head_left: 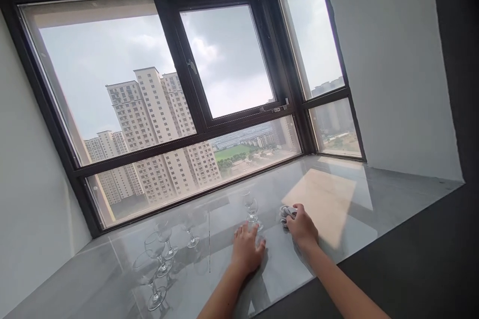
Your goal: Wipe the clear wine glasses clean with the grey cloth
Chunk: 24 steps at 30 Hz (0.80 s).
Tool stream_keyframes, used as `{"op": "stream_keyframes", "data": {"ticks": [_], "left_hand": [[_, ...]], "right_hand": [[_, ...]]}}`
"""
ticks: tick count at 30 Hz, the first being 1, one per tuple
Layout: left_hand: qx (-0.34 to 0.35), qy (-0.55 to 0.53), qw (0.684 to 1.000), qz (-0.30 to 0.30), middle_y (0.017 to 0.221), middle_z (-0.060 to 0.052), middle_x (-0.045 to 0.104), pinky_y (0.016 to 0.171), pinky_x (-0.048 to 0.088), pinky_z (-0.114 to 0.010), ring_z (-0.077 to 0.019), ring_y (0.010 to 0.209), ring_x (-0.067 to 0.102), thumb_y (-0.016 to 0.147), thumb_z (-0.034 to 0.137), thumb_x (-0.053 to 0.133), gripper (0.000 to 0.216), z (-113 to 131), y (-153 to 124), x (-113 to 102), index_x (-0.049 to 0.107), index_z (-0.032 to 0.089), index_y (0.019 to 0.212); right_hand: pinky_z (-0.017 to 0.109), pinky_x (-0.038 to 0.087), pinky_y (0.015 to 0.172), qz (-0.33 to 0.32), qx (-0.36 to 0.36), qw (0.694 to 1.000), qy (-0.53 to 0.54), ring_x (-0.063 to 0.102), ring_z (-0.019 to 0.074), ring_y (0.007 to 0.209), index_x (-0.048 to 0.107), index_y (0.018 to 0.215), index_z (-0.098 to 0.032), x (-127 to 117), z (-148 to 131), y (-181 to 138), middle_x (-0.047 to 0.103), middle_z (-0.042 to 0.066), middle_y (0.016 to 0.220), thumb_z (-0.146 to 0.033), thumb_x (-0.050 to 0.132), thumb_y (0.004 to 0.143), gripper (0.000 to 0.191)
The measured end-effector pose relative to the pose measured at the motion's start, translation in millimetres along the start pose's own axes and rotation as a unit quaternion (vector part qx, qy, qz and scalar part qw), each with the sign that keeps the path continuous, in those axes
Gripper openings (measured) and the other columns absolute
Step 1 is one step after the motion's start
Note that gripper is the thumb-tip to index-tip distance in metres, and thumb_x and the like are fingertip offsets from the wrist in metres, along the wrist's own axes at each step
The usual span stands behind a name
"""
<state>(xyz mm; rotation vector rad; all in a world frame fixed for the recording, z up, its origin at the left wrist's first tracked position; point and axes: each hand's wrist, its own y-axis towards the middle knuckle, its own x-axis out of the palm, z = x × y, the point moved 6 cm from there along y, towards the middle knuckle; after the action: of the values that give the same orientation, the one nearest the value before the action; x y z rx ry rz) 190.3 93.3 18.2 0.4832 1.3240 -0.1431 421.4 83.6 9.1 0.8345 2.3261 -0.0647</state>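
On the glossy grey windowsill point(288, 259), my left hand point(247, 249) lies palm down with its fingers spread. Its fingertips reach the foot of an upright stemmed glass point(251, 205); whether they touch it I cannot tell. To the right, my right hand point(302, 227) is closed on a bunched grey cloth point(287, 215) against the sill. Several more clear stemmed glasses stand upright to the left, among them a near one point(145, 269) and one set apart point(191, 232).
A dark-framed window point(204, 132) runs behind the sill, with a handle point(191, 66) on its middle pane. White walls point(396, 70) flank both sides. The sill's front edge point(396, 229) drops to a dark surface. Sunlight and reflections lie across the sill.
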Motion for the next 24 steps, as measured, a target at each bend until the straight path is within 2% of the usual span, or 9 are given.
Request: {"op": "stream_keyframes", "data": {"ticks": [3,7,12,17,24], "left_hand": [[-0.008,-0.02,0.999,-0.041,0.161,-0.01,0.043,0.122,0.028,-0.055,-0.0373,0.146,0.038,0.094,0.053,0.047,0.063,15.4,11.9,9.7,0.051,0.029,0.152],[0.004,-0.018,0.997,-0.07,0.161,-0.013,0.043,0.122,0.025,-0.056,-0.0378,0.147,0.036,0.095,0.057,0.041,0.067,16.8,18.2,8.8,0.05,0.024,0.152],[0.001,-0.017,0.997,-0.071,0.159,-0.011,0.046,0.123,0.023,-0.054,-0.0358,0.148,0.036,0.094,0.059,0.04,0.067,8.5,0.9,-0.8,0.051,0.026,0.152],[-0.002,-0.023,0.996,-0.092,0.164,-0.009,0.041,0.124,0.018,-0.056,-0.0366,0.15,0.031,0.092,0.063,0.041,0.072,-18.1,-42.6,-16.2,0.045,0.03,0.156],[-0.078,0.01,0.992,-0.097,0.165,-0.005,0.04,0.126,0.013,-0.054,-0.0338,0.152,0.029,0.09,0.06,0.043,0.073,-77.6,-93.0,-42.7,0.041,0.031,0.158]], "right_hand": [[0.033,0.045,0.074,0.002,-0.001,1.0,-0.003,0.068,0.0272,0.108,0.048,0.134,-0.021,0.0,0.6,0.7,0.071,0.011,0.122,-0.026,0.049,0.093,0.042],[0.032,0.045,0.073,0.004,0.0,1.0,-0.001,0.068,0.0268,0.107,0.048,0.134,-0.021,-0.6,0.3,0.4,0.071,0.011,0.121,-0.027,0.048,0.093,0.041],[0.032,0.043,0.071,0.004,-0.001,1.0,0.002,0.068,0.0263,0.105,0.048,0.133,-0.022,-0.5,1.2,0.6,0.072,0.011,0.119,-0.028,0.047,0.093,0.04],[0.034,0.043,0.071,-0.008,0.002,1.0,0.002,0.067,0.0292,0.107,0.046,0.135,-0.021,0.3,3.2,0.4,0.07,0.013,0.122,-0.03,0.044,0.093,0.042],[0.035,0.044,0.067,-0.032,0.006,0.999,0.009,0.067,0.0326,0.105,0.044,0.137,-0.02,1.4,4.3,-0.1,0.069,0.014,0.123,-0.035,0.04,0.094,0.045]]}}
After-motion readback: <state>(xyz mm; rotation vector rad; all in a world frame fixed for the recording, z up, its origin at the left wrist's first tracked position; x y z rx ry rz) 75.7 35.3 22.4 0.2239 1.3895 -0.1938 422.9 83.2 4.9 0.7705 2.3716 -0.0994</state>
